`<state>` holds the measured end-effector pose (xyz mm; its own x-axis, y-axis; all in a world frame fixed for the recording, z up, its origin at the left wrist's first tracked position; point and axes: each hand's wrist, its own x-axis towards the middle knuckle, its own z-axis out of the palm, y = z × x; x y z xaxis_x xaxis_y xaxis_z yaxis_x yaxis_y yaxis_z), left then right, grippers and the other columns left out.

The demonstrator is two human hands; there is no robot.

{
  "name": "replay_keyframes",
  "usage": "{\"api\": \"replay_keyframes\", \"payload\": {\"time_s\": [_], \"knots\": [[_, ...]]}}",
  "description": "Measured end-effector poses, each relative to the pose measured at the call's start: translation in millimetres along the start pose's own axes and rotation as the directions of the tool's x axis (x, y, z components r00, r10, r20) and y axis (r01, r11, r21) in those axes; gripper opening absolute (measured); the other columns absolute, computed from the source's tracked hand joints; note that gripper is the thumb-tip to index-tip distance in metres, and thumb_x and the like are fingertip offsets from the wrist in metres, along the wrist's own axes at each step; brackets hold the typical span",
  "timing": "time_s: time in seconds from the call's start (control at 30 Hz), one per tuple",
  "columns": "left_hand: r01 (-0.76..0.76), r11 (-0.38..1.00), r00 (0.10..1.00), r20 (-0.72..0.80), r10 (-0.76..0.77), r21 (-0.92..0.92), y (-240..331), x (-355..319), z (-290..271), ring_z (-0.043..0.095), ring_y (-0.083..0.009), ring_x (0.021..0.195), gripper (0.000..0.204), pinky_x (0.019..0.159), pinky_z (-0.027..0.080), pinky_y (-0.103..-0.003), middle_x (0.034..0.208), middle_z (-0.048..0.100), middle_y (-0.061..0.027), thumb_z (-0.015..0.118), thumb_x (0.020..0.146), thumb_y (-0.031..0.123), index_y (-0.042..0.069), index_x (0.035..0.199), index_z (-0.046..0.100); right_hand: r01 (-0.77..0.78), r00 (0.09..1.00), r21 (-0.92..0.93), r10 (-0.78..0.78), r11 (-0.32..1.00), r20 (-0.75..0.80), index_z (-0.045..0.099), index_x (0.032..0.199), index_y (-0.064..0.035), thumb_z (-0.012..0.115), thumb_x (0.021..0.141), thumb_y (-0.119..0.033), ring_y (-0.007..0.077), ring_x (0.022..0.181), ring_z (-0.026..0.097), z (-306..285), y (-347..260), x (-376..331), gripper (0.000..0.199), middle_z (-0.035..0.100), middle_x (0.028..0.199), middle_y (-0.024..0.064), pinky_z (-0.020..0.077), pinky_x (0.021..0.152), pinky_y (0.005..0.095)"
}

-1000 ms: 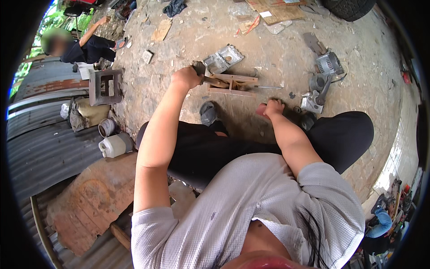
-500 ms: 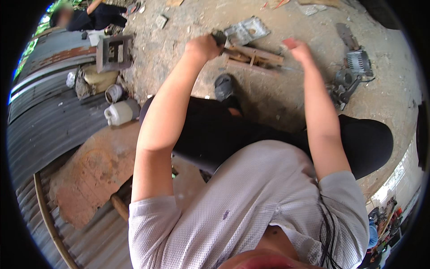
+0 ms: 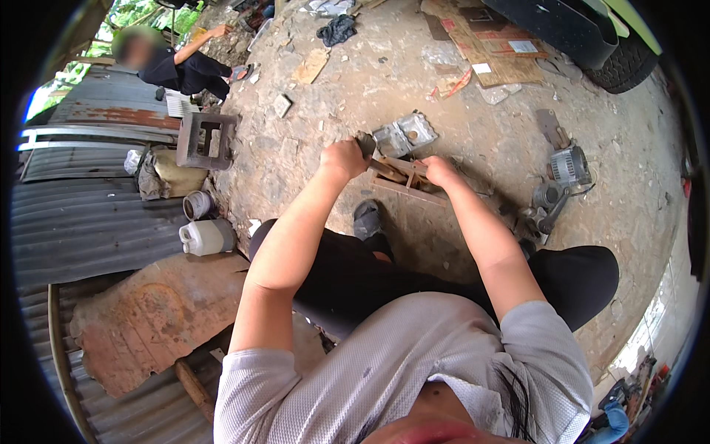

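You are gripping a hammer handle [image 3: 367, 145] in your closed left hand [image 3: 342, 157]; your right hand [image 3: 441, 172] is resting, fingers curled, on the rusty bracket [image 3: 403, 177] lying between both hands

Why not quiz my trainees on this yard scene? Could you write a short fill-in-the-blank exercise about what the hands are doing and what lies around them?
1. The left hand grips a dark tool over the rusty metal ____ frame on the ground.
2. The right hand rests on the ____ end of that frame.
3. The grey cast-metal housing lies just ____ the frame, farther from the person.
4. The white plastic jug lies on the person's ____ side.

Missing words: angle-iron; right; beyond; left
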<state>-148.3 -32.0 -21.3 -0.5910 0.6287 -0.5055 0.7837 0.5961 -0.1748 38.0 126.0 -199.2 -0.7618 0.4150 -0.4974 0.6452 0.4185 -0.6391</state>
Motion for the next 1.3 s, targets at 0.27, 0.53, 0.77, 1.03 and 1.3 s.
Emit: {"api": "replay_keyframes", "payload": {"time_s": [0.27, 0.53, 0.77, 1.03, 1.3], "knots": [[-0.032, 0.998, 0.999, 0.030, 0.033, -0.052, 3.0, -4.4, -10.8, 0.068, -0.0348, 0.116, 0.072, 0.098, 0.055, -0.043, 0.122, 0.069, -0.0209, 0.059, 0.093, 0.060, -0.003, 0.126, 0.061, 0.196, 0.980, -0.021, -0.196, 0.980, -0.014, 0.065, 0.136, -0.0204, 0.058, 0.096, -0.053, 0.0367, 0.118, 0.064, 15.3, 30.1, 2.5, 0.052, 0.068, 0.128, 0.0163, 0.0508, 0.100, 0.0446], [-0.037, 0.999, 0.999, 0.035, 0.038, -0.021, 4.2, -15.5, -12.9, 0.067, -0.0337, 0.118, 0.072, 0.099, 0.054, -0.042, 0.126, 0.068, -0.0202, 0.057, 0.094, 0.059, -0.003, 0.132, 0.057, 0.169, 0.986, -0.046, -0.169, 0.984, 0.001, 0.063, 0.138, -0.0227, 0.049, 0.101, -0.058, 0.0386, 0.122, 0.061, 16.3, 20.3, -6.1, 0.054, 0.065, 0.134, 0.0153, 0.0483, 0.103, 0.0461], [-0.045, 0.998, 0.999, 0.028, 0.046, -0.049, 2.3, -21.9, -11.8, 0.066, -0.0338, 0.119, 0.072, 0.098, 0.054, -0.043, 0.126, 0.068, -0.0205, 0.056, 0.096, 0.058, -0.004, 0.132, 0.055, 0.072, 0.994, -0.169, -0.085, 0.983, -0.067, 0.062, 0.139, -0.0245, 0.074, 0.090, -0.039, 0.0347, 0.117, 0.065, 18.7, 2.9, -18.0, 0.052, 0.068, 0.128, 0.0132, 0.0531, 0.095, 0.0459], [-0.056, 0.995, 0.998, 0.014, 0.058, -0.088, 1.1, -16.6, -8.2, 0.065, -0.0339, 0.119, 0.077, 0.100, 0.053, -0.042, 0.128, 0.067, -0.0219, 0.055, 0.095, 0.062, -0.005, 0.133, 0.053, -0.131, 0.975, -0.140, 0.102, 0.981, -0.198, 0.073, 0.124, -0.0258, 0.084, 0.080, -0.030, 0.0291, 0.110, 0.070, 18.8, -11.4, -17.4, 0.045, 0.074, 0.116, 0.0092, 0.0560, 0.090, 0.0422], [-0.119, 0.988, 0.992, -0.053, 0.114, -0.098, 11.1, -12.0, -10.8, 0.068, -0.0338, 0.115, 0.072, 0.096, 0.055, -0.042, 0.124, 0.069, -0.0203, 0.056, 0.096, 0.060, -0.004, 0.132, 0.056, 0.000, 0.995, 0.059, 0.006, 0.998, -0.100, 0.073, 0.126, -0.0265, 0.086, 0.079, -0.034, 0.0292, 0.108, 0.070, 24.8, 62.9, 24.4, 0.049, 0.073, 0.118, 0.0118, 0.0533, 0.095, 0.0395]]}}
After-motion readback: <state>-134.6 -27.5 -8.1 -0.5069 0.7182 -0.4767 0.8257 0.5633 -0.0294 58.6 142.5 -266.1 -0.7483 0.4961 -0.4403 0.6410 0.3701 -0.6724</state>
